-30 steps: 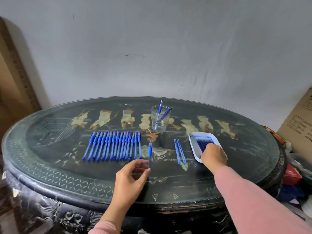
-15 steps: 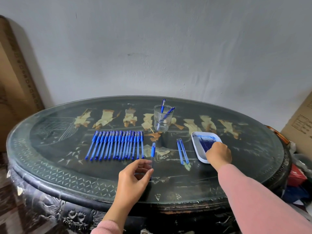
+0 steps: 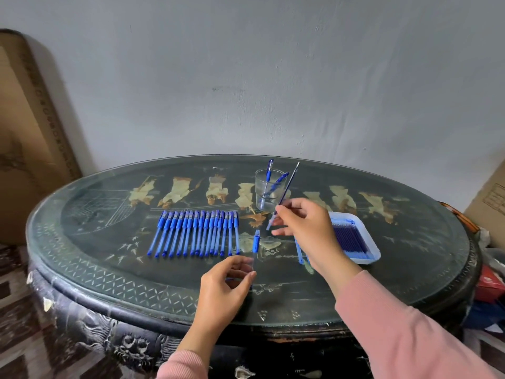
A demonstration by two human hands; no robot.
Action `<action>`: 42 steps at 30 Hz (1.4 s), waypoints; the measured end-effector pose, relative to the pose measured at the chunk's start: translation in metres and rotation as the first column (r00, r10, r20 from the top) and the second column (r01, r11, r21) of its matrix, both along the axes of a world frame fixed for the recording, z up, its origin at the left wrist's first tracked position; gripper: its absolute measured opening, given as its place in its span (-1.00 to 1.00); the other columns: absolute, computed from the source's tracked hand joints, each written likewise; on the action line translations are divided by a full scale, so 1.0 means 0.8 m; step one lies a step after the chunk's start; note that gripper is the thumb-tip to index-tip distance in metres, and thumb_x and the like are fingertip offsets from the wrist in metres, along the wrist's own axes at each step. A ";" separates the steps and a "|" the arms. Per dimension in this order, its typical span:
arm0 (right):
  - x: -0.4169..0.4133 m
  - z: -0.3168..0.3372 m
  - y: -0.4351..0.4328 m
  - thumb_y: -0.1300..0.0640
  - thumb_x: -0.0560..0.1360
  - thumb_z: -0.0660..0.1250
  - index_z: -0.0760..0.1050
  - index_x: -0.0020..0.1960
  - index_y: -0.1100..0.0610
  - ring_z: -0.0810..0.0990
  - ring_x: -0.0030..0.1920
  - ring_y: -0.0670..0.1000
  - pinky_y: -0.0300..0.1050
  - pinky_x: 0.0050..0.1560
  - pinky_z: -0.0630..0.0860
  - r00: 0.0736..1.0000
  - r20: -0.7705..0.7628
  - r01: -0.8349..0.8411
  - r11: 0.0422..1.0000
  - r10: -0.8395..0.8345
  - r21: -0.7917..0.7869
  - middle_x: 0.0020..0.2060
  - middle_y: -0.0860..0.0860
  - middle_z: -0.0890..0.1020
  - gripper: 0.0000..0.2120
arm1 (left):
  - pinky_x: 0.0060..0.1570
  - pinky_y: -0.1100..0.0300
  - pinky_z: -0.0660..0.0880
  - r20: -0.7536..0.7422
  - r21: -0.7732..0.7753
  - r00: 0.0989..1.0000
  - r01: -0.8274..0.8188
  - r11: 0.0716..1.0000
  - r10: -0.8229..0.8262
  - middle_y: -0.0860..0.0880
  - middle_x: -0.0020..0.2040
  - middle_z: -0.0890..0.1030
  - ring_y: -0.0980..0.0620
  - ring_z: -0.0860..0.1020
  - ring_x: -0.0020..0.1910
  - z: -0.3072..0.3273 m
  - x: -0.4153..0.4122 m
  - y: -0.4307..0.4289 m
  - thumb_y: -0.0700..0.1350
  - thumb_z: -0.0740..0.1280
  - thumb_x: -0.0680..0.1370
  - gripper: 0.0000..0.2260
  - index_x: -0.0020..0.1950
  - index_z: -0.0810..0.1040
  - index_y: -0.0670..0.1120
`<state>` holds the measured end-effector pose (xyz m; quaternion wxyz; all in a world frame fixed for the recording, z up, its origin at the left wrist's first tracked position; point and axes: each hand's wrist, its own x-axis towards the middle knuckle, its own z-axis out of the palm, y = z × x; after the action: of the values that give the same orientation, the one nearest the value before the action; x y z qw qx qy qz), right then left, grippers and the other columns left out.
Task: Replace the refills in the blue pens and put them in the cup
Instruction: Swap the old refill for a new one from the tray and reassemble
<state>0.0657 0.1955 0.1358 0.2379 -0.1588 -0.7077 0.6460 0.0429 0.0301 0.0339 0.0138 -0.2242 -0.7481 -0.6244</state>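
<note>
My right hand (image 3: 306, 228) pinches a thin blue refill (image 3: 287, 188), raised and tilted up toward the cup. My left hand (image 3: 224, 291) holds a clear pen barrel (image 3: 256, 247) with a blue grip, pointing away from me. A row of several blue pens (image 3: 196, 232) lies side by side on the table's left half. The clear cup (image 3: 269, 195) at the back holds two blue pens. A white tray (image 3: 355, 239) of blue refills sits to the right. Two used refills (image 3: 300, 253) lie partly hidden under my right wrist.
The dark oval table (image 3: 109, 258) has a glass top and carved sides. A cardboard box (image 3: 489, 203) stands at the far right, and a framed board (image 3: 30, 138) leans on the wall at the left. Clutter lies on the floor at the right.
My right hand left the tray holding a refill and rose toward the table's middle. My left hand kept its hold on the pen barrel.
</note>
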 end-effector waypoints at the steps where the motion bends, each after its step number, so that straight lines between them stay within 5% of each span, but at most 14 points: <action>1: 0.000 0.003 -0.007 0.27 0.57 0.33 0.56 -0.05 0.22 0.71 -0.22 0.03 -0.02 -0.17 0.68 1.000 -0.007 -0.016 1.000 0.016 -0.001 -0.27 0.10 0.69 -0.96 | -0.18 0.40 0.51 0.000 0.001 1.000 0.001 1.000 -0.001 0.14 -0.17 0.67 0.15 0.64 -0.22 0.000 0.000 0.000 -0.27 0.50 0.44 -0.76 -0.05 0.64 0.07; 11: -0.005 0.006 -0.018 0.23 0.58 0.31 0.51 -0.02 0.17 0.72 -0.19 0.02 0.03 -0.18 0.68 0.996 0.063 -0.077 0.991 0.070 0.111 -0.09 0.11 0.65 -0.99 | -0.19 0.34 0.55 -0.002 0.006 1.000 0.010 1.000 -0.010 0.13 -0.16 0.67 0.12 0.64 -0.22 0.000 0.000 0.000 -0.26 0.50 0.45 -0.78 -0.05 0.64 0.06; 23: -0.011 0.002 -0.012 0.24 0.56 0.34 0.50 -0.06 0.13 0.71 -0.20 0.01 0.00 -0.23 0.68 0.992 0.090 -0.109 0.958 0.088 0.267 -0.18 0.06 0.62 -0.95 | -0.17 0.32 0.55 -0.012 0.016 1.000 0.012 1.000 -0.011 0.12 -0.16 0.67 0.10 0.65 -0.22 -0.003 -0.001 0.001 -0.26 0.49 0.45 -0.81 -0.04 0.66 0.00; 29: -0.010 -0.013 -0.010 0.17 0.48 0.43 0.57 -0.14 0.06 0.67 -0.12 0.05 0.12 -0.05 0.65 0.973 0.206 -0.183 0.887 0.103 0.423 -0.20 0.04 0.66 -0.94 | -0.16 0.31 0.57 -0.014 0.018 1.000 0.008 1.000 -0.007 0.14 -0.17 0.67 0.11 0.65 -0.21 -0.002 -0.002 0.000 -0.26 0.49 0.45 -0.79 -0.05 0.65 0.02; 42: 0.004 -0.015 -0.008 0.17 0.50 0.42 0.58 -0.05 0.06 0.67 -0.12 0.02 -0.05 -0.11 0.67 0.959 0.242 -0.239 0.887 0.150 0.395 -0.16 0.00 0.65 -0.95 | -0.15 0.19 0.61 -0.004 0.027 1.000 0.010 1.000 -0.010 0.12 -0.14 0.68 0.09 0.65 -0.20 -0.004 -0.003 -0.001 -0.25 0.50 0.44 -0.79 -0.04 0.65 0.04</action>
<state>0.0692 0.1888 0.1236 0.1261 -0.0975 -0.8630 0.4793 0.0408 0.0296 0.0305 0.0153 -0.2292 -0.7383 -0.6342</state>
